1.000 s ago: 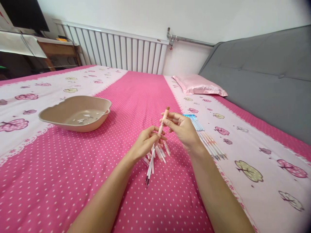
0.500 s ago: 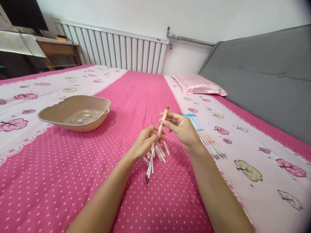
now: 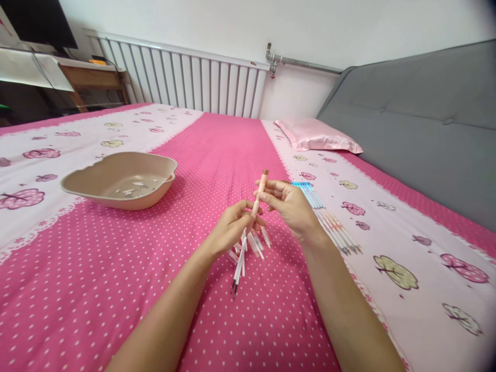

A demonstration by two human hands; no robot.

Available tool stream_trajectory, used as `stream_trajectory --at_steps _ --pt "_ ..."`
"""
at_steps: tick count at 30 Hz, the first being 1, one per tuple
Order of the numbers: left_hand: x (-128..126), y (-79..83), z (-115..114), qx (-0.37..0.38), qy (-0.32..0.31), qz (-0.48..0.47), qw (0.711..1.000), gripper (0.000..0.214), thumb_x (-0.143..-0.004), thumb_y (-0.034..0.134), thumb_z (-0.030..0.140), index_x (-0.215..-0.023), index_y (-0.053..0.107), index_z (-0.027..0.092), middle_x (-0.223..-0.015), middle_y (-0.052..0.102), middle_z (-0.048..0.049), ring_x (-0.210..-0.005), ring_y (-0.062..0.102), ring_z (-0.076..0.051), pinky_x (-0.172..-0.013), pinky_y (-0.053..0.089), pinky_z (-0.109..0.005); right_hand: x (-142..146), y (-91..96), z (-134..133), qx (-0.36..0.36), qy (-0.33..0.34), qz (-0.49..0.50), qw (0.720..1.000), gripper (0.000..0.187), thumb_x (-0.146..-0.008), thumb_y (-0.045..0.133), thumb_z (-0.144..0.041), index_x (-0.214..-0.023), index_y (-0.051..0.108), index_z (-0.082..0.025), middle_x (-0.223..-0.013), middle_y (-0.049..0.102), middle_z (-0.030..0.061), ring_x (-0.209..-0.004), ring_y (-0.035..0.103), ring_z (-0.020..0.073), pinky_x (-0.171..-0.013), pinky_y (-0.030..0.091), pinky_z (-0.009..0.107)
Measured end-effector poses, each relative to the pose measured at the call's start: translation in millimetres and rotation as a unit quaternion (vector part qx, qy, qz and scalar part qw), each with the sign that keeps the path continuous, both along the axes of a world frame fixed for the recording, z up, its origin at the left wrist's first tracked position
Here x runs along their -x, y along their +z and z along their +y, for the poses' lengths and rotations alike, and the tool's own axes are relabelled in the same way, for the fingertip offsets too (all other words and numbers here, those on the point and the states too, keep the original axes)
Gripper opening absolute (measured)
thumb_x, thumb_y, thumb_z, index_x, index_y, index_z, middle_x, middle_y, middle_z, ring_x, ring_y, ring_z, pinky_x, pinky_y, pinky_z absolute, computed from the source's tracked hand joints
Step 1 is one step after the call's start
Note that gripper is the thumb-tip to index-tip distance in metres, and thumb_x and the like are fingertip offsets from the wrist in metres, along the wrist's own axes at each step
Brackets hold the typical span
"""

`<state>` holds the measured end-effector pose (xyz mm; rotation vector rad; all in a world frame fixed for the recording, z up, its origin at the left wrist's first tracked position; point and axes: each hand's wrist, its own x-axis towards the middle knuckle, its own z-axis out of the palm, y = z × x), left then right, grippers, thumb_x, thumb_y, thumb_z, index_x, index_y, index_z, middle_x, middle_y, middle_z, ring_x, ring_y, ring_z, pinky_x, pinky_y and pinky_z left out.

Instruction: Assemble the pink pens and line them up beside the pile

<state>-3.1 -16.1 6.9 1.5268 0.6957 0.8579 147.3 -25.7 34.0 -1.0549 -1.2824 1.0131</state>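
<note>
Between my two hands is a peach-coloured pen barrel (image 3: 263, 182) with a brown end, tilted with that end up. My left hand (image 3: 235, 226) is closed round its lower part. Higher up, the fingers of my right hand (image 3: 291, 205) pinch the barrel. Below my hands, several white pen refills (image 3: 239, 268) with dark tips lie on the pink dotted bedspread (image 3: 248, 330). Beside them are several clear and pinkish pen parts (image 3: 254, 243), partly hidden by my left hand. To the right of my right hand, pens with blue tops (image 3: 308, 192) and pale patterned pens (image 3: 338, 230) lie in rows.
A beige basin (image 3: 116, 199) with small white bits in it stands on the bed at the left. A pink pillow (image 3: 318, 135) lies near the grey headboard (image 3: 418, 108). Behind the bed are a white radiator (image 3: 186, 77) and a desk (image 3: 93, 77) with a monitor (image 3: 39, 23).
The barrel's upper end has shifted very slightly left in my fingers. Both hands keep their grip, and everything else lies as before.
</note>
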Motion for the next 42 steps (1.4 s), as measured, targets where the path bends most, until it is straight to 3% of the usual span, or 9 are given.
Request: stream_trajectory --at_steps 15,23,32,38,42 --pt "-1.8 -0.2 -1.0 0.001 -0.019 -0.017 1.0 0.018 -0.08 0.048 0.017 -0.097 0.05 0.012 -0.083 0.067 -0.0074 -0.068 0.061 -0.014 -0.058 0.044 -0.024 -1.0 -1.8 1.9 -0.008 -0.016 0.002 1.0 0.036 -0.059 0.077 -0.034 -0.088 0.064 -0.017 -0.076 0.062 0.0018 -0.065 0.055 0.0119 -0.053 0.043 0.025" --pt "-3.0 -2.3 0.8 0.009 -0.039 -0.024 0.999 0.02 -0.081 0.053 0.022 -0.097 0.047 0.012 -0.08 0.066 -0.007 -0.069 0.061 -0.013 -0.063 0.044 -0.026 -0.4 0.8 -0.5 -0.02 -0.022 -0.011 0.999 0.034 -0.06 0.077 -0.034 -0.086 0.063 -0.017 -0.075 0.06 0.0001 -0.068 0.057 0.0122 -0.062 0.047 0.028" --pt "-4.5 -1.6 0.0 0.021 -0.027 -0.014 0.999 0.029 -0.076 0.063 0.029 -0.095 0.049 0.013 -0.066 0.061 -0.0012 -0.064 0.06 -0.014 -0.057 0.042 -0.024 1.1 2.2 -2.8 -0.011 -0.032 -0.044 0.998 0.042 -0.062 0.076 -0.037 -0.095 0.062 -0.017 -0.079 0.062 0.002 -0.075 0.059 0.0155 -0.071 0.049 0.033" --pt "-1.8 -4.9 2.3 0.015 -0.04 -0.034 0.998 0.024 -0.081 0.057 0.027 -0.098 0.047 0.013 -0.076 0.064 -0.0048 -0.069 0.061 -0.014 -0.062 0.045 -0.026 -1.4 4.5 -4.3 0.017 0.053 0.004 0.998 0.044 -0.072 0.068 -0.037 -0.111 0.056 -0.022 -0.11 0.062 0.0069 -0.105 0.055 0.0204 -0.09 0.045 0.037" --pt "-0.3 -4.5 2.6 -0.002 -0.049 -0.034 0.998 0.022 -0.083 0.054 0.026 -0.099 0.047 0.012 -0.086 0.066 -0.0089 -0.073 0.061 -0.014 -0.063 0.045 -0.026 -3.3 5.3 -4.9 0.024 0.098 0.042 0.994 0.033 -0.081 0.058 -0.032 -0.113 0.054 -0.022 -0.112 0.063 0.0064 -0.109 0.054 0.0197 -0.095 0.042 0.037"
